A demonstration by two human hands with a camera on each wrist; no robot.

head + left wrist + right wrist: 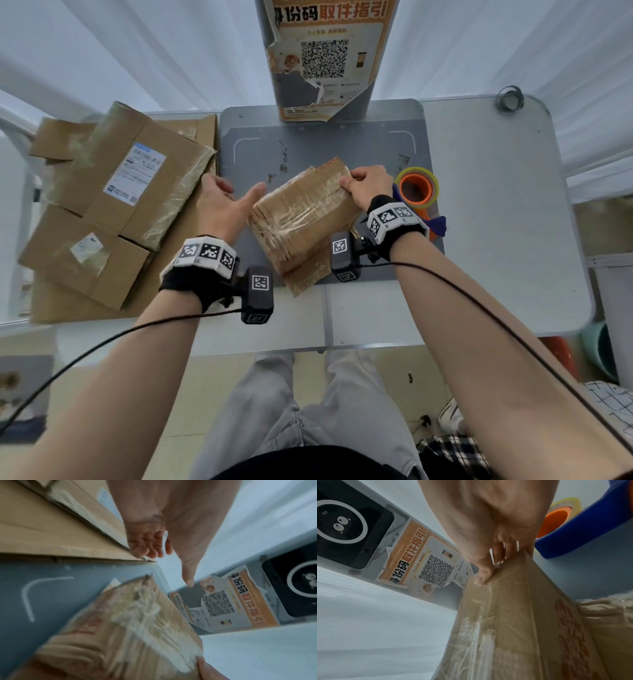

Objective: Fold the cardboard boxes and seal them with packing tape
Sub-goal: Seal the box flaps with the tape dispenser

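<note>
A small worn cardboard box (301, 212), wrapped in old clear tape, lies tilted on the grey mat (260, 150) in the middle of the table. My right hand (368, 183) grips its far right corner, thumb on top and fingers curled over the edge (488, 574). My left hand (222, 202) hovers just left of the box with its palm turned toward it, thumb stretched out and fingers loosely bent, holding nothing (154, 547). A tape dispenser (418, 188) with an orange core, a yellowish roll and a blue handle stands right of the box, behind my right wrist.
Flattened and taped cardboard boxes (113, 202) are stacked at the table's left side. A grey kiosk post (325, 58) with an orange QR poster rises at the mat's far edge. A small dark ring (510, 99) lies at the far right corner of the white table (496, 222).
</note>
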